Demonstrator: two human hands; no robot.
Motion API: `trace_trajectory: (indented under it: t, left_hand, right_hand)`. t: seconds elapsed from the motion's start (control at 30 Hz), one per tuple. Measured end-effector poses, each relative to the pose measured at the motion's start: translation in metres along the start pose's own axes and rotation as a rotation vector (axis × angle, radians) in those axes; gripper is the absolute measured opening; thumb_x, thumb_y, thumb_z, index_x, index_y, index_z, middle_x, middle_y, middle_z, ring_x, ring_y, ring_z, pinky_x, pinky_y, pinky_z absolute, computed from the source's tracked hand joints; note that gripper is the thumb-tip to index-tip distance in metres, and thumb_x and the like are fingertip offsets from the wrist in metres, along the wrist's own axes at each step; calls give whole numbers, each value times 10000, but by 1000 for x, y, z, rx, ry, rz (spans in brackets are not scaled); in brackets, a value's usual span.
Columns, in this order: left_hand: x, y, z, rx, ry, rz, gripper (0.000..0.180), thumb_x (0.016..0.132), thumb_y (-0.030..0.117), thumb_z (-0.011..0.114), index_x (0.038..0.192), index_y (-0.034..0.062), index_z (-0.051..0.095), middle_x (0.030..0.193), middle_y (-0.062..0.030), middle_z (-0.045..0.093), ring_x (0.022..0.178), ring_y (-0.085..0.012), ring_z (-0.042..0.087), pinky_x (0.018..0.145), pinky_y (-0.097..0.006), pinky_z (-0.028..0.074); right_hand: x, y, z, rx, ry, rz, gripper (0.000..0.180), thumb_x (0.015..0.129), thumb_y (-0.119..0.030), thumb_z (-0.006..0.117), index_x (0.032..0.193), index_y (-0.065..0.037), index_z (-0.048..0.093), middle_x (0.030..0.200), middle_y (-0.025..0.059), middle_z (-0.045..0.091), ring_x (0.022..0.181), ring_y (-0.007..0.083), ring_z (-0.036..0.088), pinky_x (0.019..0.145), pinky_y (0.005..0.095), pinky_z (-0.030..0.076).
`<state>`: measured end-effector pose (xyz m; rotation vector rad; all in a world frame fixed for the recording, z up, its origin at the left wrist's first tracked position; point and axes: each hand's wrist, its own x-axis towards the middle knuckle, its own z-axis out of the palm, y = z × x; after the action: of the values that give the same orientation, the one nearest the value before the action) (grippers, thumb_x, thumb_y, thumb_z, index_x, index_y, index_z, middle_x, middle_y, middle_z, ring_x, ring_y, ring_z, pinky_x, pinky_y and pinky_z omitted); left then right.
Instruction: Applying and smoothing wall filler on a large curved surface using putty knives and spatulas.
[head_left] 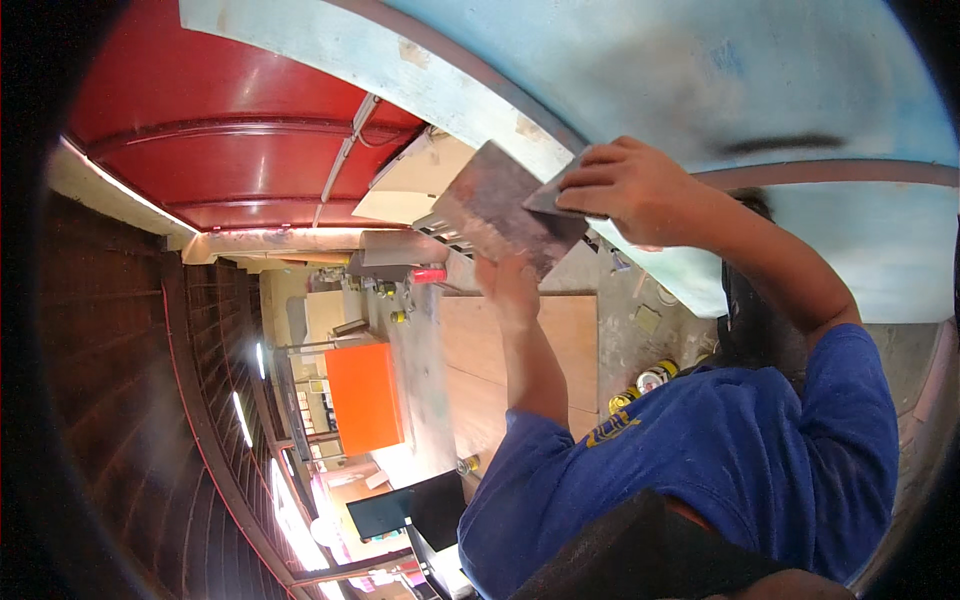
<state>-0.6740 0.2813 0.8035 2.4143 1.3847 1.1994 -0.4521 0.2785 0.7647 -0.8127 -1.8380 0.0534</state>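
Observation:
My left hand [510,288] grips a flat, square putty board [488,200] by its lower edge. Its face is grey-brown and smeared. In my right hand [635,192] is a dark, flat putty spreader [550,195], fingers pressed along its upper face. The spreader's edge lies against or just over the right part of the board; I cannot tell if they touch. Just beyond my right hand stands a large light-blue panel [720,75] with a pale curved rim [460,80] carrying tan patches and a dark smudge lower down.
A red panelled surface [250,90] is at the upper left. A plywood sheet [520,350] lies on the floor past my left arm. Several cans [655,378] stand by my body. Farther off are an orange board [362,398] and a dark screen-like panel [410,510].

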Motion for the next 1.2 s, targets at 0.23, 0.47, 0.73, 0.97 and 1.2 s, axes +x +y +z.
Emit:
trace_trajectory:
  t: [0.23, 0.47, 0.73, 0.97, 1.2]
  left_hand:
    - [-14, -24, -14, -626, 539, -201, 345, 656, 89, 458, 990, 10, 498, 984, -140, 510, 889, -278, 519, 738, -348, 442]
    - [-33, -16, -23, -995, 476, -501, 513, 653, 107, 444, 1157, 24, 404, 1096, -111, 474, 1008, -232, 483, 815, -343, 420]
    - [-81, -46, -37, -913, 502, -626, 572, 650, 111, 449, 1213, 51, 363, 1155, -104, 444, 1055, -243, 450, 846, -359, 411]
    - [-95, -48, -37, -972, 538, -757, 566, 661, 119, 456, 1217, 67, 363, 1163, -98, 450, 1062, -241, 453, 841, -367, 423]
    - [-93, -45, -27, -1046, 527, -751, 535, 669, 127, 467, 1191, 43, 389, 1142, -109, 465, 1037, -228, 470, 832, -351, 428]
  right_hand:
    - [-4, 28, 4, 682, -173, 570, 264, 764, -47, 567, 1019, -107, 589, 905, 44, 610, 767, 126, 577, 649, 287, 464]
    - [60, 93, 43, 519, 394, 611, 329, 779, -121, 566, 1100, -63, 516, 947, 88, 593, 838, 157, 575, 712, 280, 457]
    - [96, 68, 76, 282, 410, 661, 297, 785, -135, 511, 1074, -67, 514, 842, 162, 597, 762, 264, 591, 670, 316, 449]
    - [103, 33, 79, 57, 314, 503, 311, 765, -68, 471, 1072, -76, 517, 771, 208, 582, 682, 342, 567, 599, 393, 442]
    - [108, 32, 62, 189, 421, 502, 354, 748, -34, 447, 1100, -46, 476, 729, 203, 575, 640, 330, 568, 597, 389, 446]
